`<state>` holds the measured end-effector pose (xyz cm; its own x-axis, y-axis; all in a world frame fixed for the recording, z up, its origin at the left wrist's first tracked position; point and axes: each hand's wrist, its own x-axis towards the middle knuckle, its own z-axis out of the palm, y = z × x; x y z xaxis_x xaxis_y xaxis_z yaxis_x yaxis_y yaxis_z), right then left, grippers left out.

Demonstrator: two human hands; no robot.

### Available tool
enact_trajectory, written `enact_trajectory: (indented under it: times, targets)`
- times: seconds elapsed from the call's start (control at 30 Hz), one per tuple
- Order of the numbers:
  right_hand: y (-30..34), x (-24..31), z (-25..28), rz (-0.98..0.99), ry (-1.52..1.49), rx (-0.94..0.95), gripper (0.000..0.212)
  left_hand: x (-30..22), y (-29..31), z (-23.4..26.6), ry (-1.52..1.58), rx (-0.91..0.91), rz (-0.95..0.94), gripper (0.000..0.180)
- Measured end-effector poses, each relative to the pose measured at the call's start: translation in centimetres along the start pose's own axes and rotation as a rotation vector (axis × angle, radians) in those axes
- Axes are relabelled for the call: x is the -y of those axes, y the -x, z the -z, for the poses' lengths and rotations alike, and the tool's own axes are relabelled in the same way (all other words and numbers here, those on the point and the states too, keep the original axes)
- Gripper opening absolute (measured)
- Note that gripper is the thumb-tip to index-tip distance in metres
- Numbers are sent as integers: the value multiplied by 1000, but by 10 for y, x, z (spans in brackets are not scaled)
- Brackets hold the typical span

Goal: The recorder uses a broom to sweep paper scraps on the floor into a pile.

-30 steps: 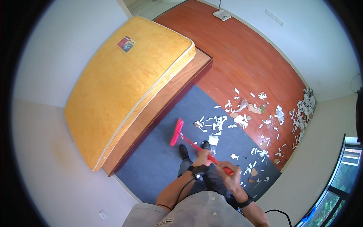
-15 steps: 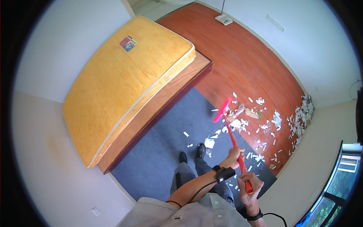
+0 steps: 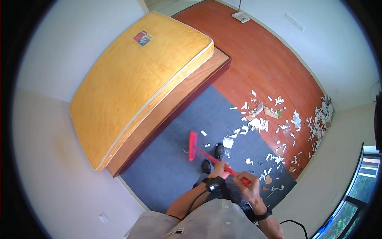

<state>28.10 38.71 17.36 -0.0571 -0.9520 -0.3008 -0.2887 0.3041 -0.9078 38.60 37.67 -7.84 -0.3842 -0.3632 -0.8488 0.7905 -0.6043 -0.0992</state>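
Both of my hands grip the red handle of a broom point(image 3: 192, 146) with a pinkish-red head. My left hand point(image 3: 220, 170) is closed round the middle of the handle, in front of my body. Higher up, near the handle's end, my right hand point(image 3: 249, 188) is wrapped round it. The broom head is over the dark grey part of the floor, left of my shoes; whether it touches the floor I cannot tell. Scattered white paper scraps point(image 3: 260, 124) lie ahead and to the right, with a white square piece point(image 3: 228, 143) close to my shoes.
A yellow mattress point(image 3: 139, 87) rests on a wooden bed base point(image 3: 167, 113) at the left. A larger heap of scraps point(image 3: 321, 115) lies along the right wall. By the far wall stands a whitish dustpan-like object point(image 3: 240, 17) with an upright stick. A window point(image 3: 358, 187) is at the lower right.
The broom head has swung from the scraps at the reddish floor's edge to the left and nearer my feet. Both hands moved left with the handle, and the view shifted slightly.
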Motion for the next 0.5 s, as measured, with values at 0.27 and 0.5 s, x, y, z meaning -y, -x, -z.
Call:
enact_trajectory:
  times: [0.27,0.5]
  targets:
    - [76,36,-18,388,449,-77,15,49,55,-75,-246,386,416,30]
    - [95,51,-31,387,280,-104,13,39,96,-55,-202,94,67,16]
